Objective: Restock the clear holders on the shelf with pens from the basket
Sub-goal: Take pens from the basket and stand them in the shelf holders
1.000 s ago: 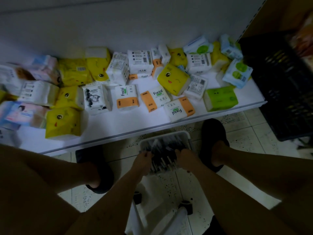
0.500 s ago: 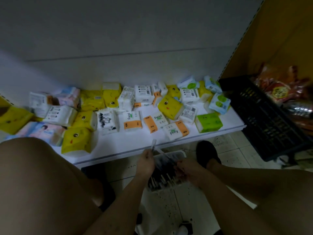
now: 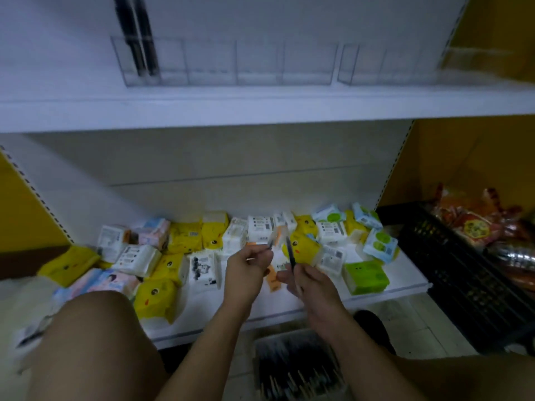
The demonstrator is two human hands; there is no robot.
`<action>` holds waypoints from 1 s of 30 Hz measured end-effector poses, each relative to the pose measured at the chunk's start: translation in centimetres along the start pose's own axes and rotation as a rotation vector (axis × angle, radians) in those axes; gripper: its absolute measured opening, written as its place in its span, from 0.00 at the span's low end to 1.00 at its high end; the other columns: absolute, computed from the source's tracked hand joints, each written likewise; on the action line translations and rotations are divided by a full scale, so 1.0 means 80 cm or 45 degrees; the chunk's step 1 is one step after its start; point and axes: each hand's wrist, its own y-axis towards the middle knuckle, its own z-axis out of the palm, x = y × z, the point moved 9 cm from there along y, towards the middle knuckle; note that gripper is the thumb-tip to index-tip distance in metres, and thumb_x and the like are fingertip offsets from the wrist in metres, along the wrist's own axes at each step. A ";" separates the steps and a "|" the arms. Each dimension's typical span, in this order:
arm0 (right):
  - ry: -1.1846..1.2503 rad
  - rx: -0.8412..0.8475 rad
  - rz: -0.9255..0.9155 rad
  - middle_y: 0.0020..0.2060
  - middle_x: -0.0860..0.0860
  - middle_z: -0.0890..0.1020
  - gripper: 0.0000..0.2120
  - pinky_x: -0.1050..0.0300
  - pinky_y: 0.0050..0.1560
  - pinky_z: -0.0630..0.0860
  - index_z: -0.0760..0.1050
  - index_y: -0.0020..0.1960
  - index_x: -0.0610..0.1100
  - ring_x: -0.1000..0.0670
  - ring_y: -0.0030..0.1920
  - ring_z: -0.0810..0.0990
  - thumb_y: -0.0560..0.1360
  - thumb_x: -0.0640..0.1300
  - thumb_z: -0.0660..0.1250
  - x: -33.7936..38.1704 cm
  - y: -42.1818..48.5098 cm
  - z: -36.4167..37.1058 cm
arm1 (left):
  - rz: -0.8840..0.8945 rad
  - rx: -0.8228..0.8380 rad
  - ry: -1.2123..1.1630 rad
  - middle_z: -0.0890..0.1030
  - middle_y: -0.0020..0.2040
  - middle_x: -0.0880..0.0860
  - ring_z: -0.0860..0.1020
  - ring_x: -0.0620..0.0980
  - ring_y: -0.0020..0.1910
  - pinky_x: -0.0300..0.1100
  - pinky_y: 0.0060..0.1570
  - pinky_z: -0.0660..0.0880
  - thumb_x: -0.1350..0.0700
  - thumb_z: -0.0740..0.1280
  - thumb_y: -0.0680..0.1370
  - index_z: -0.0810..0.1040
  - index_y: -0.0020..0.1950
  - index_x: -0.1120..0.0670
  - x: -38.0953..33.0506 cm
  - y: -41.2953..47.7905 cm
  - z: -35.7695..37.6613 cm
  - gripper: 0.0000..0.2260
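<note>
My left hand [image 3: 248, 267] pinched a pale slim pen [image 3: 271, 244] and my right hand [image 3: 308, 280] gripped a dark slim pen [image 3: 290, 254], between the near white plastic basket [image 3: 282, 335] and the far clear acrylic holders [image 3: 260, 63], and I feared a loose pinch could drop one among the soft tissue packs [image 3: 156, 293].

two clear holders [image 3: 260, 63] are sitting side by side on the upper shelf [image 3: 260, 107], with two dark pens [image 3: 139, 36] standing in the leftmost compartment. the white basket [image 3: 256, 369] is lying on the floor, holding more pens. the left hand [image 3: 247, 269] is gripping a blurred pen [image 3: 270, 243], the right hand [image 3: 307, 282] a black pen [image 3: 290, 253].
</note>
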 end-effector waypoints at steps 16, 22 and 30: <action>-0.132 0.432 -0.691 0.28 0.56 0.75 0.10 0.61 0.27 0.62 0.75 0.51 0.51 0.54 0.27 0.65 0.81 0.38 0.60 0.281 -0.091 0.156 | 0.836 0.200 0.067 0.77 0.47 0.58 0.84 0.52 0.45 0.49 0.44 0.82 0.67 0.66 0.78 0.71 0.68 0.38 -0.346 -0.082 -0.054 0.28; -0.325 0.354 -0.922 0.29 0.55 0.78 0.09 0.60 0.29 0.71 0.79 0.49 0.44 0.53 0.29 0.73 0.81 0.45 0.62 0.365 -0.112 0.203 | 1.001 0.138 0.362 0.76 0.51 0.54 0.84 0.46 0.43 0.45 0.45 0.82 0.64 0.65 0.79 0.67 0.70 0.35 -0.443 -0.085 -0.072 0.28; -0.612 0.176 -1.267 0.42 0.57 0.81 0.07 0.73 0.40 0.71 0.82 0.49 0.50 0.61 0.43 0.76 0.79 0.48 0.64 0.460 -0.091 0.240 | 1.254 -0.059 0.681 0.81 0.44 0.46 0.82 0.39 0.40 0.34 0.45 0.79 0.60 0.71 0.75 0.73 0.64 0.40 -0.548 -0.058 -0.100 0.22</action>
